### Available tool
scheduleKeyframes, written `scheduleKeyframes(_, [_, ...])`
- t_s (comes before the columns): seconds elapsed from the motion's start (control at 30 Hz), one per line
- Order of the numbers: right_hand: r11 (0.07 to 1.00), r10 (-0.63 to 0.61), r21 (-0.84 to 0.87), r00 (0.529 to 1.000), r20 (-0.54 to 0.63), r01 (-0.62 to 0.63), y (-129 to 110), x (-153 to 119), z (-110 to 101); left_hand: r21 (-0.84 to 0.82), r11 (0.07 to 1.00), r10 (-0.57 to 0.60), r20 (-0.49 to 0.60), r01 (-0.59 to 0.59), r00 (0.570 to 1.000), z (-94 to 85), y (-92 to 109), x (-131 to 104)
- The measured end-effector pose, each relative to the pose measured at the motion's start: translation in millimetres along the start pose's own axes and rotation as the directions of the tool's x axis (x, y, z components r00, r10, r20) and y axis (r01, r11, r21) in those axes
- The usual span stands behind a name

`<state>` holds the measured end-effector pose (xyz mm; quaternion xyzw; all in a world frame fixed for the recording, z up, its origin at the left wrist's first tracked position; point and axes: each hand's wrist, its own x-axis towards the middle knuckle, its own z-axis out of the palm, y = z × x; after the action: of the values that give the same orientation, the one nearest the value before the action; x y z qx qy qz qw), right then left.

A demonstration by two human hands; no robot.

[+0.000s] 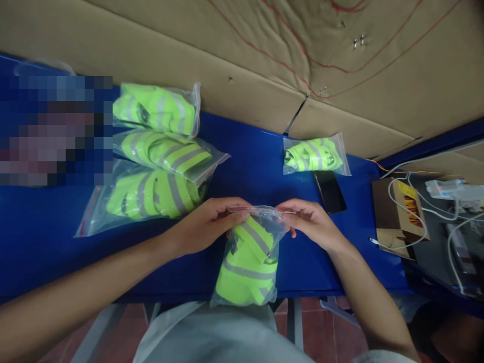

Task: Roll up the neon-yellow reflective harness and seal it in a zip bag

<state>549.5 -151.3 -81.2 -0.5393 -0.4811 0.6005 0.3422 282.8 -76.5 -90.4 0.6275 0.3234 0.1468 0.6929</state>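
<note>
A clear zip bag (247, 272) with a folded neon-yellow, grey-striped item inside lies at the table's front edge, its zip edge toward the back. My left hand (212, 222) pinches the left end of that edge between thumb and fingers. At the right end, my right hand (308, 222) pinches the same edge. Left of my hands are three similar filled bags: one at the back (155, 108), one in the middle (166, 151) and one in front (151, 194). Another filled bag (313, 155) lies beyond my right hand.
A black phone (330, 191) lies on the blue table (249, 146), partly under the right-hand bag. Farther right are an open cardboard box (397, 214), white cables and a dark surface with devices. Brown cardboard stands along the back; the far left is pixelated.
</note>
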Motion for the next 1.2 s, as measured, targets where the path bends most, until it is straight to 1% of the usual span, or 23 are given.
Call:
scheduleKeyframes(0.07, [1.0, 0.025, 0.008, 1.0, 0.009, -0.025, 1.8, 0.4, 0.6, 0.004, 1.0, -0.007, -0.001, 0.007, 1.0, 0.0, -0.1, -0.2])
scheduleKeyframes(0.13, [0.999, 0.042, 0.002, 0.999, -0.02, -0.042, 3.3, 0.4, 1.7, 0.009, 1.0, -0.02, -0.009, 0.02, 1.0, -0.4, -0.9, -0.3])
scheduleKeyframes(0.2, [0.999, 0.036, -0.014, 0.997, -0.067, -0.037, 3.3, 0.2, 3.2, 0.008, 1.0, -0.029, -0.019, 0.029, 0.999, -1.1, -1.9, 0.0])
scheduleKeyframes(0.3, [0.999, 0.017, -0.036, 0.996, -0.093, -0.02, 0.8, -0.3, 4.9, 0.008, 0.999, -0.042, -0.025, 0.042, 0.999, -2.4, -1.9, 0.7])
scheduleKeyframes(0.47, [0.999, 0.015, -0.048, 0.996, -0.085, -0.019, 0.8, 1.5, 2.4, 0.023, 0.998, -0.056, -0.03, 0.056, 0.998, -3.3, 0.5, 1.8])
scheduleKeyframes(0.6, [0.997, -0.001, -0.071, 0.998, -0.068, -0.004, 2.6, 4.0, -0.6, 0.012, 0.998, -0.064, -0.069, 0.065, 0.996, -1.1, -1.1, 1.3])
scheduleKeyframes(0.77, [0.993, -0.073, -0.099, 0.997, -0.037, 0.069, 1.1, 4.2, 2.2, -0.002, 1.0, -0.022, -0.089, 0.022, 0.996, 3.1, -2.6, -1.1])
scheduleKeyframes(0.87, [0.987, -0.096, -0.13, 0.995, -0.019, 0.093, 2.5, 2.9, 7.6, 0.006, 0.999, -0.035, -0.095, 0.035, 0.995, 5.4, -1.2, -1.8])
scheduleKeyframes(0.97, [0.982, -0.11, -0.163, 0.992, -0.066, 0.098, 6.6, 1.7, 13.5, 0.038, 0.999, -0.025, -0.109, 0.029, 0.994, 7.4, 0.6, -1.5])
scheduleKeyframes(1.03, [0.985, -0.105, -0.149, 0.989, -0.1, 0.089, 9.5, 1.7, 16.3, 0.057, 0.998, -0.014, -0.115, 0.021, 0.993, 8.0, 1.1, -0.9])
scheduleKeyframes(1.2, [0.99, -0.083, -0.12, 0.991, -0.105, 0.07, 10.5, 2.8, 17.6, 0.088, 0.996, -0.026, -0.103, 0.035, 0.994, 7.3, -0.5, 0.1])
